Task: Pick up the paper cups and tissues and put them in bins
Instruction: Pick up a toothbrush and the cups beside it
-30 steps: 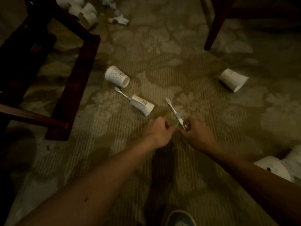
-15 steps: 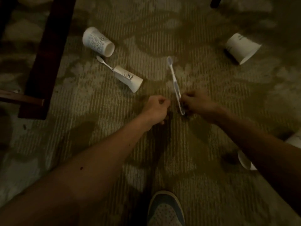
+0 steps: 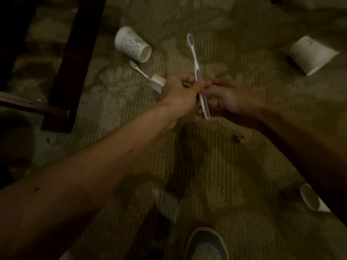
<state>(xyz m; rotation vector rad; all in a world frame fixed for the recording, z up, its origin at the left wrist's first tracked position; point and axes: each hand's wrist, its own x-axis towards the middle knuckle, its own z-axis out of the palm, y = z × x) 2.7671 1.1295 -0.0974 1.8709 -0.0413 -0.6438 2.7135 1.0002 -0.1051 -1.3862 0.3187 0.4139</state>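
A white and grey toothbrush (image 3: 195,61) is lifted off the patterned carpet, head pointing away from me. My left hand (image 3: 178,94) grips its middle. My right hand (image 3: 232,98) holds the lower handle from the right side, blurred. A printed paper cup (image 3: 131,45) lies on its side at upper left. Another paper cup (image 3: 311,55) lies tipped at upper right. A third cup (image 3: 309,199) shows at lower right, partly hidden by my right forearm. No tissues or bins are in view.
A second toothbrush (image 3: 139,69) in a white paper sleeve lies below the printed cup, its lower end hidden behind my left hand. Dark wooden furniture legs (image 3: 75,62) stand at left. My shoe (image 3: 206,244) is at the bottom edge.
The toothbrush has risen off the carpet in my right hand, and my left hand, a bare fist before, now grips its middle. The view has moved closer to the floor.
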